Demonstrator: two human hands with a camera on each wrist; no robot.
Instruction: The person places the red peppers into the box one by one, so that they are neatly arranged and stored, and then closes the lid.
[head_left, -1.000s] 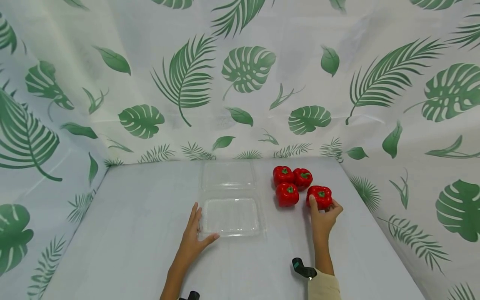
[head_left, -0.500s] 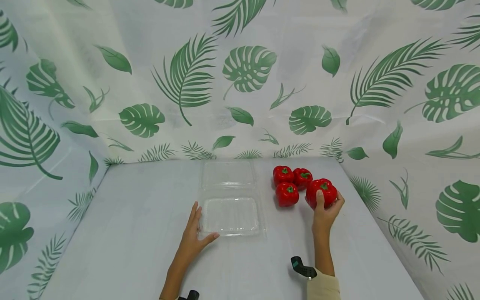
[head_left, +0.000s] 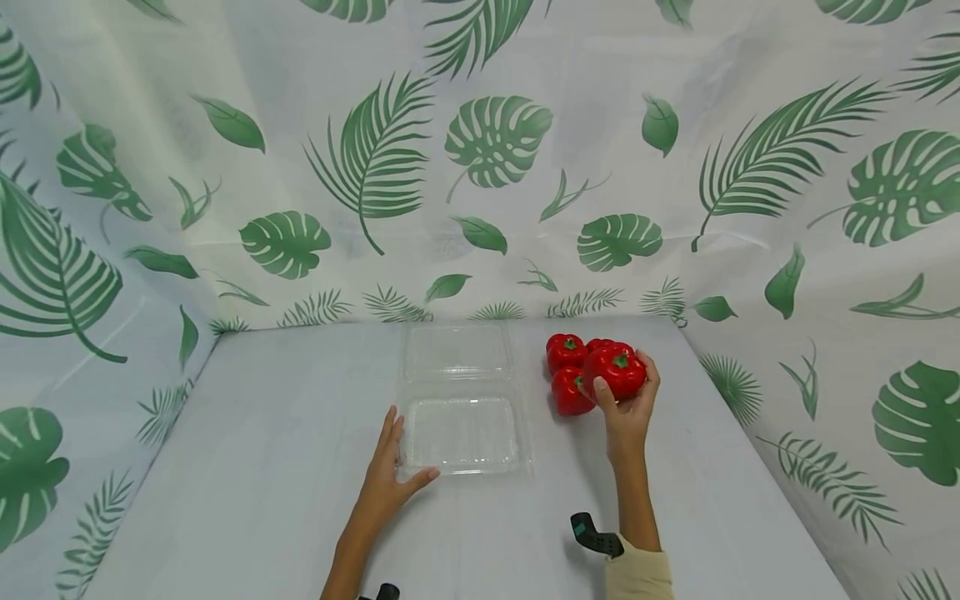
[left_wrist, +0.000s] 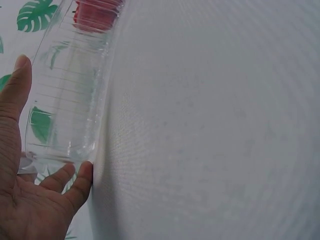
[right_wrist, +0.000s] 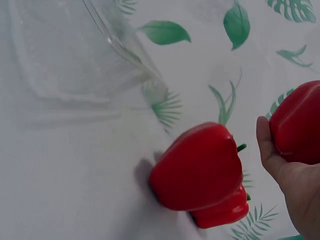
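In the head view my right hand grips a red bell pepper with a green stem, held up off the table. Behind and beside it stand other red peppers, one at the back left and one nearer; a third is mostly hidden. The right wrist view shows the held pepper against the thumb. My left hand lies with fingers spread at the left front corner of a clear plastic clamshell box, whose lid is folded back. In the left wrist view its fingertips touch the box's end.
A white table bears everything. White sheeting printed with green leaves rises behind it and on both sides. Black wrist cameras sit on the forearms, the right one in fuller view.
My right hand has lifted the bell pepper off the table and carried it left, so it now overlaps the other peppers in the head view. The left hand and the box have stayed put.
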